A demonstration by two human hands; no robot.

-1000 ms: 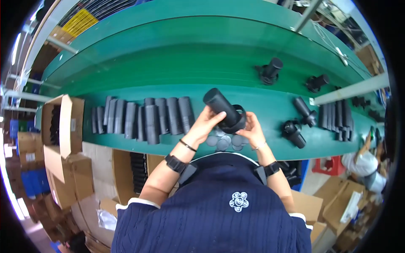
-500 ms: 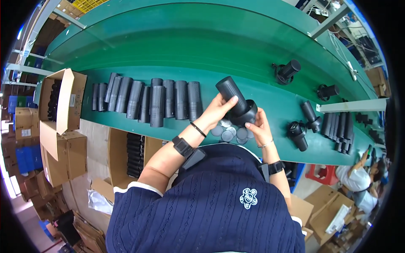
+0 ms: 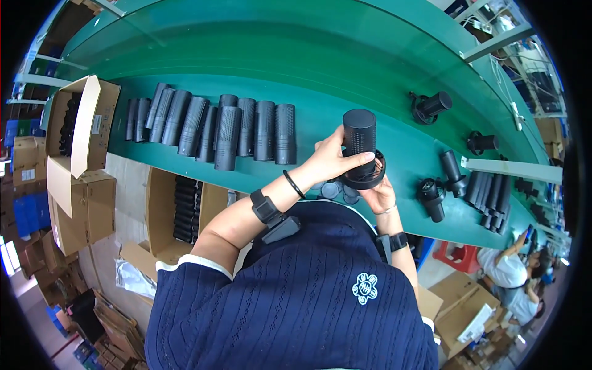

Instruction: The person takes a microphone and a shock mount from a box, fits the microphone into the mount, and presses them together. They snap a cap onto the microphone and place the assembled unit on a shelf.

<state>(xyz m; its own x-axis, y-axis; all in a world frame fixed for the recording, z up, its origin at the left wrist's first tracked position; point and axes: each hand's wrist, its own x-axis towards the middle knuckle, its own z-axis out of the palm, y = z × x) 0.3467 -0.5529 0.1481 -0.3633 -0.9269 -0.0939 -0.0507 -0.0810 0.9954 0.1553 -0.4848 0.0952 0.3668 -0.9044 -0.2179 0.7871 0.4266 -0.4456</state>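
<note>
My left hand [image 3: 333, 159] is closed round a black cylinder [image 3: 359, 123] with a perforated side, which stands nearly upright. Its lower end sits within a black ring-shaped holder [image 3: 365, 182]; how deep it goes is hidden. Around the holder's near right side my right hand [image 3: 380, 196] has its fingers wrapped. Below my hands, flat grey discs [image 3: 332, 189] lie on the green table, partly covered. Left of my hands, several similar black cylinders [image 3: 227, 139] lie in a row.
Cylinders joined to ring holders [image 3: 434, 106] rest on the right, some near a white post [image 3: 512, 171]. More black tubes [image 3: 487, 190] lie beyond. An open carton [image 3: 92, 126] is at the left end, another box [image 3: 161, 213] below the table edge. Co-workers [image 3: 509, 268] sit far right.
The cylinder, tilted to the left before, has come upright over the holder. My left hand has moved right with it, and the holder has turned, showing its ring. The whole view has shifted slightly.
</note>
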